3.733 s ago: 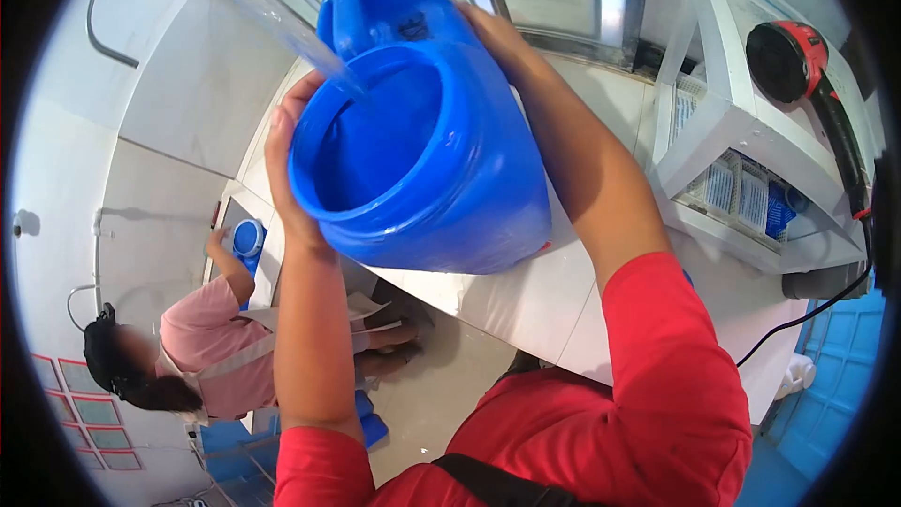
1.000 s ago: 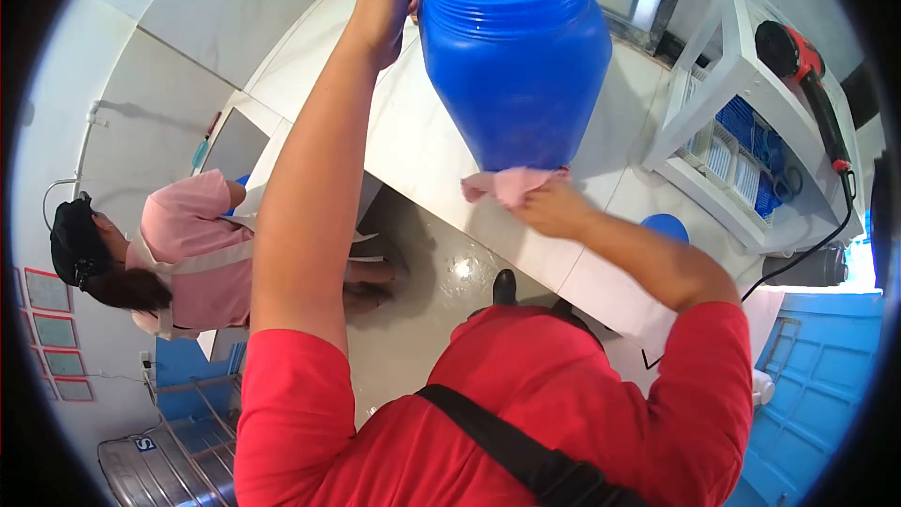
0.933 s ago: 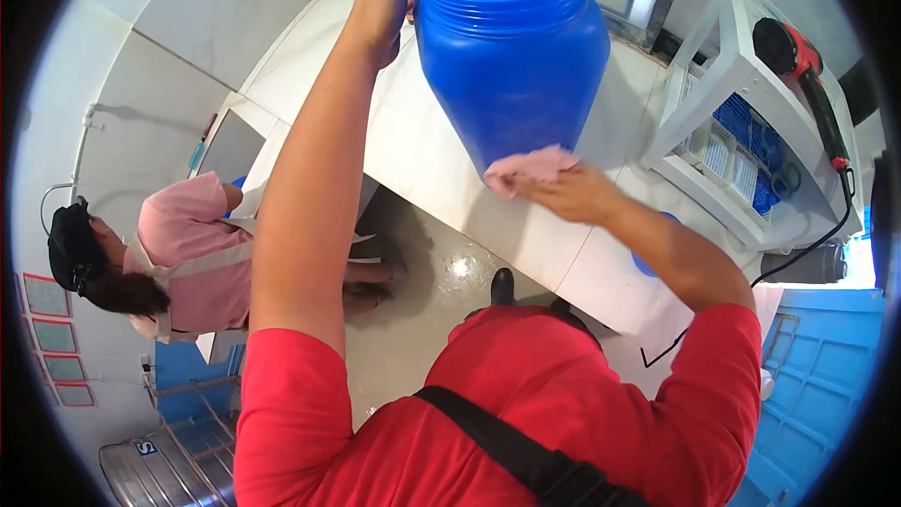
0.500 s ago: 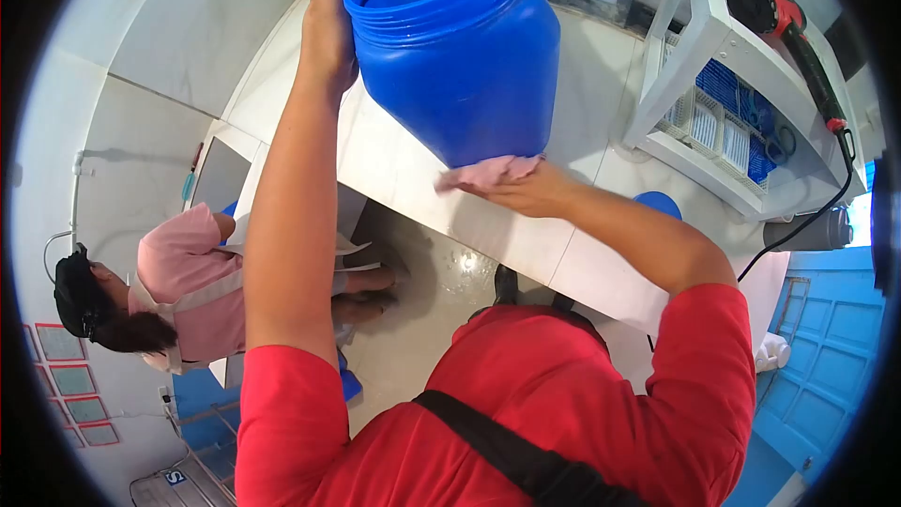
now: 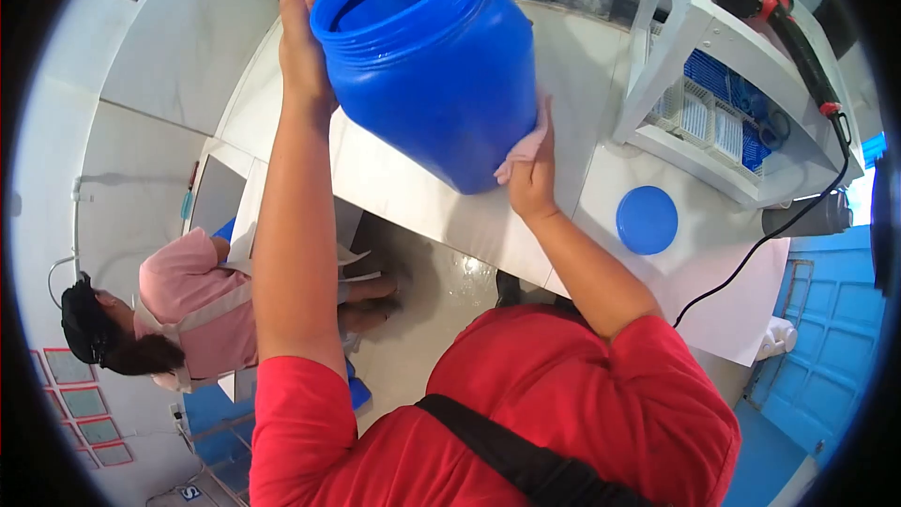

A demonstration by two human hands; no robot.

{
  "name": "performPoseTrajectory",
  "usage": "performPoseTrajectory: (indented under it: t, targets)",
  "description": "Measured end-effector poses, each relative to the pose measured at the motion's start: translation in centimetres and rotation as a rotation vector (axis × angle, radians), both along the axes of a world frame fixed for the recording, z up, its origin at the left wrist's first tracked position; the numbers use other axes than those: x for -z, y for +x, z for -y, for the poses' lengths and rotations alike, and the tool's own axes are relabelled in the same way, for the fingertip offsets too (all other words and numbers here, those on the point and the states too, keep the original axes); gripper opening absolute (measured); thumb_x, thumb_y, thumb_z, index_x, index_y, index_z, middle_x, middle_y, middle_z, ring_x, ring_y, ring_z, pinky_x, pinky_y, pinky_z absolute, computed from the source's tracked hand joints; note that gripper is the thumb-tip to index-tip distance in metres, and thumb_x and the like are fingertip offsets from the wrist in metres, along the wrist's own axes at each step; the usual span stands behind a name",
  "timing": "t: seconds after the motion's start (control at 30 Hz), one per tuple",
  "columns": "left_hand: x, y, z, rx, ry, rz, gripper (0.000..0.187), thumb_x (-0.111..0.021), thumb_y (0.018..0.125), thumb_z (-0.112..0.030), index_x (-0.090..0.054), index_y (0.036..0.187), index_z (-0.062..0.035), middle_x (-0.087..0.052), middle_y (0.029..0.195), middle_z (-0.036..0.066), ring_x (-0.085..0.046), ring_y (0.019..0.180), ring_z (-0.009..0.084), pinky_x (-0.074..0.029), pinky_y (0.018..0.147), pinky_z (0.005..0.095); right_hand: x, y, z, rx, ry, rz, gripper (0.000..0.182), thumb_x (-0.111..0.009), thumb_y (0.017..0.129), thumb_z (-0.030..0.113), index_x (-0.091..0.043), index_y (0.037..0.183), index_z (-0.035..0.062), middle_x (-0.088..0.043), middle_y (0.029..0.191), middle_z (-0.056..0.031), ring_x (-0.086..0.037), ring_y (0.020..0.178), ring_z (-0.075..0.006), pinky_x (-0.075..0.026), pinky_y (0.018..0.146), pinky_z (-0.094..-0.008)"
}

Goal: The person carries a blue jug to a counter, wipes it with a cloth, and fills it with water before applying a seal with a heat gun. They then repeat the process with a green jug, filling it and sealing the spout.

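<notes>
A big blue plastic jar (image 5: 432,84) is tilted over the white counter (image 5: 413,174), its wide mouth open toward the upper left. Something clear, like a bag or liquid, shows at the mouth. My left hand (image 5: 305,47) holds the jar's upper left side, thumb up and the other fingers hidden behind it. On the lower right side of the jar, my right hand (image 5: 532,178) presses a pink cloth (image 5: 526,145) against the surface. The round blue lid (image 5: 647,220) lies on the counter, to the right of my right hand.
At the right stands a white shelf (image 5: 694,66) with baskets and scissors, a red and black heat gun (image 5: 774,9) on top and its cord hanging down. A grey cylinder (image 5: 809,216) lies beyond. Another person (image 5: 202,305) in pink is at the left.
My right hand and the cloth have moved from under the jar's bottom edge up onto its right side. The jar and my left hand have shifted left in view. The lid now shows fully.
</notes>
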State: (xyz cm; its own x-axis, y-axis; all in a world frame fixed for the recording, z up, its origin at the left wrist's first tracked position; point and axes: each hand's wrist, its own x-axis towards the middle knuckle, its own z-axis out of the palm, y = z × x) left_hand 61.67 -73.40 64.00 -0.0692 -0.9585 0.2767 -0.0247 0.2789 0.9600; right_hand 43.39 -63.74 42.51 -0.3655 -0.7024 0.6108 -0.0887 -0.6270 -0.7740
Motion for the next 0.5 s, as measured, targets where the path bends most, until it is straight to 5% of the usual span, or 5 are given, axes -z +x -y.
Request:
performPoseTrajectory:
  t: [0.07,0.17,0.27,0.4,0.5]
  targets:
    - [0.1,-0.4,0.2,0.002,0.033,-0.191,0.073,-0.035,0.103,-0.065,-0.063,0.123,-0.0011,-0.070,0.109,0.010,-0.064,0.097,0.0187,-0.052,0.088,0.0323,-0.2,-1.5,1.9,-0.112,0.271,0.318,0.052,-0.053,0.101,0.025,-0.045,0.141,-0.0055,-0.046,0.141,-0.0243,-0.044,0.131,-0.0364,-0.040,0.105,-0.0448]
    - [0.3,-0.2,0.3,0.025,0.029,-0.162,0.075,-0.035,0.102,-0.068,-0.063,0.123,-0.0013,-0.070,0.108,0.010,-0.065,0.098,0.0187,-0.051,0.090,0.0323,-1.2,-2.5,4.5,-0.323,0.691,0.801,0.042,-0.048,0.106,0.029,-0.060,0.125,-0.0058,-0.069,0.115,-0.0148,-0.067,0.104,-0.0216,-0.053,0.088,-0.0350]
    - [-0.4,-0.8,-0.2,0.032,0.007,-0.131,0.078,-0.034,0.101,-0.070,-0.061,0.126,-0.0012,-0.069,0.112,0.011,-0.064,0.103,0.0199,-0.050,0.096,0.0333,-8.9,-4.7,7.9,-0.613,0.850,0.786,0.035,-0.051,0.106,0.030,-0.068,0.110,-0.0008,-0.071,0.093,-0.0072,-0.066,0.075,-0.0141,-0.054,0.066,-0.0303]
    - [-0.1,-0.7,0.0,0.035,-0.001,-0.117,0.087,-0.027,0.101,-0.072,-0.054,0.129,0.0059,-0.066,0.120,0.018,-0.063,0.111,0.0230,-0.051,0.100,0.0348,-12.9,-4.7,15.8,-0.532,0.799,0.322,0.034,-0.054,0.105,0.031,-0.071,0.102,0.0008,-0.071,0.086,-0.0076,-0.067,0.069,-0.0150,-0.054,0.059,-0.0309]
    - [-0.1,-0.3,0.2,0.057,-0.031,-0.090,0.087,-0.028,0.101,-0.071,-0.053,0.130,0.0068,-0.064,0.122,0.018,-0.062,0.111,0.0225,-0.050,0.100,0.0343,-14.7,-3.6,23.1,-0.673,0.739,0.464,0.033,-0.059,0.103,0.030,-0.071,0.108,0.0000,-0.070,0.084,-0.0079,-0.067,0.070,-0.0144,-0.054,0.059,-0.0297]
